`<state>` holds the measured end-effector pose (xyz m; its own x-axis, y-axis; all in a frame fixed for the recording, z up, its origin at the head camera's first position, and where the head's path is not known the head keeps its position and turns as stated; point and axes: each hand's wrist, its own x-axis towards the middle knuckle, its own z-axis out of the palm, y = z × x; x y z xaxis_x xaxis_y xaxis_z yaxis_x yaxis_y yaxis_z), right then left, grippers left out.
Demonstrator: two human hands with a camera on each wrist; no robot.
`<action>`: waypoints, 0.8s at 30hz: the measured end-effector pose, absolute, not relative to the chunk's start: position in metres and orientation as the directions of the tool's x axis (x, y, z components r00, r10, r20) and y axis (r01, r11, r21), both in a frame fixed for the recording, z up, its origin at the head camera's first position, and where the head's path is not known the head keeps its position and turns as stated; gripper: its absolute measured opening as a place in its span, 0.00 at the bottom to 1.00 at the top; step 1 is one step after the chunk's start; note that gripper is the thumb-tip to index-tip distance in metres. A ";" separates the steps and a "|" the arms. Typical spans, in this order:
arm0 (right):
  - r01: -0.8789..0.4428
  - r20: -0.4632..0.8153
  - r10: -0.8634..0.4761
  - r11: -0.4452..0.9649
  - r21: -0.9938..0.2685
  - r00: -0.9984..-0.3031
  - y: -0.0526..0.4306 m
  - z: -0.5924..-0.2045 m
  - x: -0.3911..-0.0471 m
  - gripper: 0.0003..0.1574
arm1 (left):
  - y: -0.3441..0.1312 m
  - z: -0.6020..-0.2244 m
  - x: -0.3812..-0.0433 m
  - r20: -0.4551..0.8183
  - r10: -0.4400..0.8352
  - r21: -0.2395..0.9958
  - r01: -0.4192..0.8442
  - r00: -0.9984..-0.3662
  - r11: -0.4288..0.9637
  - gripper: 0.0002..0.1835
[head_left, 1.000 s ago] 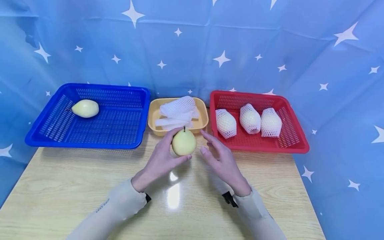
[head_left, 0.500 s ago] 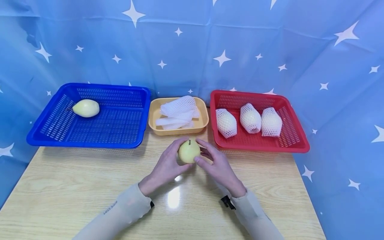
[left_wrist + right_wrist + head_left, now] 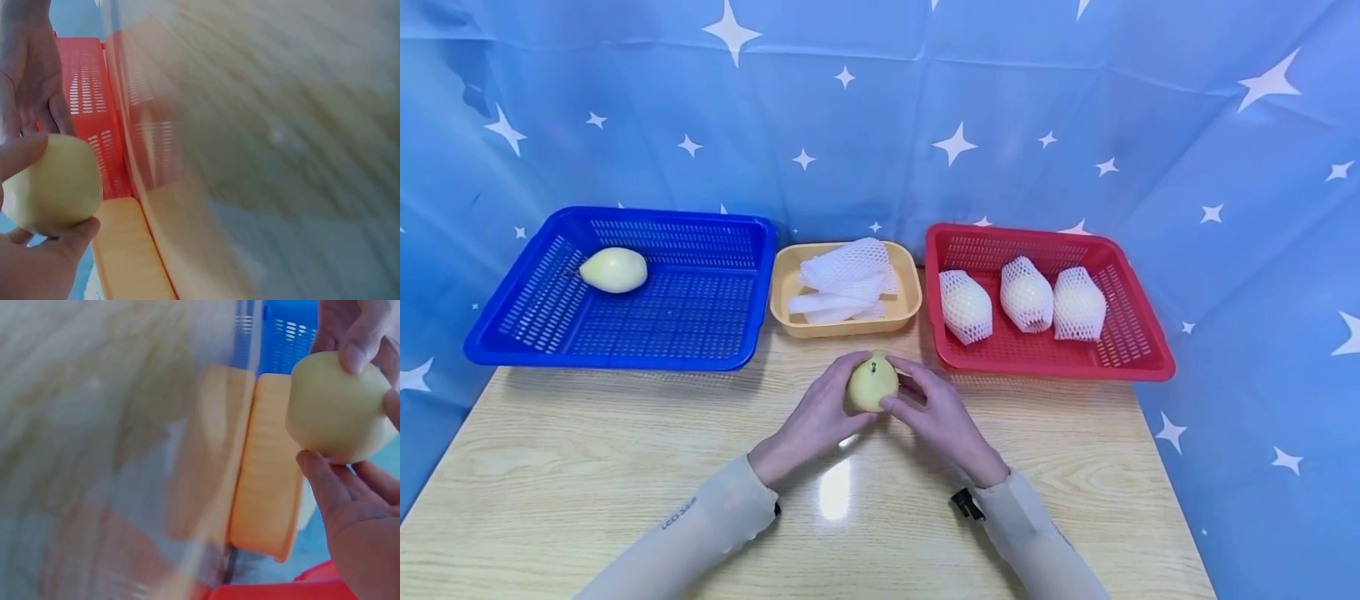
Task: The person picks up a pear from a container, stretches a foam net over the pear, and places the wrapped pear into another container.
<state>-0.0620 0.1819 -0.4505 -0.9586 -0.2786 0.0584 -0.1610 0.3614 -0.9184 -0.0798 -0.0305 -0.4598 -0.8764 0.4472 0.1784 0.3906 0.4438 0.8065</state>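
We have our right hand [image 3: 942, 417], clear of the pear [image 3: 874, 387] a second ago, pinching it between thumb and fingers opposite our left hand [image 3: 822, 407], which still curls round it, so both hands now hold it over the table [image 3: 880, 554], in front of the yellow tray [image 3: 842, 330].

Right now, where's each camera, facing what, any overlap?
Head: worn on the head, facing forward and down at table and pear; left hand, right hand and sleeves show.
Left wrist: on the left wrist, facing past the pear toward the red basket; both hands show.
Right wrist: on the right wrist, facing past the pear toward the blue basket; both hands show.
Both wrist views share pear and yellow tray.
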 end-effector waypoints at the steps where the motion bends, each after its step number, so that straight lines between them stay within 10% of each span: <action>1: -0.159 0.055 -0.281 0.363 -0.918 -0.958 0.182 -0.452 -0.062 0.39 | -0.032 -0.461 -0.081 0.167 0.457 0.812 0.385 -0.874 0.439 0.45; 24: -0.246 0.047 -0.370 0.512 -0.823 -0.928 0.179 -0.466 -0.068 0.37 | -0.046 -0.469 -0.093 0.043 0.527 0.801 0.344 -0.849 0.490 0.43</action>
